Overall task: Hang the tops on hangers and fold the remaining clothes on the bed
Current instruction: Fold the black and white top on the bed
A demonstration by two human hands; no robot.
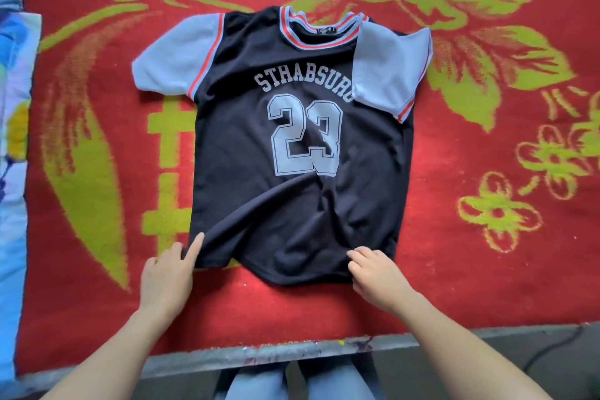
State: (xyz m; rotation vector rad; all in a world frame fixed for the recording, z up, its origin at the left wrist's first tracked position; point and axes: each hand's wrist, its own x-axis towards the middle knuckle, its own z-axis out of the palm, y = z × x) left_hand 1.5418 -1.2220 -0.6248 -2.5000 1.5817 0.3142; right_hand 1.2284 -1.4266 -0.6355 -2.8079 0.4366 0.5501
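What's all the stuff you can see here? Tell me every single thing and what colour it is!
black jersey top with grey short sleeves: one; black, grey number 23, red-striped trim; flat and front up, mid-blanket.
red blanket with yellow-green flowers: one; spread under the top.
blue patterned cloth: one; blue and white; along the left edge.
grey bed edge: one; grey with paint flecks; below the blanket.
blue jeans on the person's legs: one pair; bottom centre.
left hand: one; index finger on the top's lower left corner.
right hand: one; fingers curled, pinching the top's hem.
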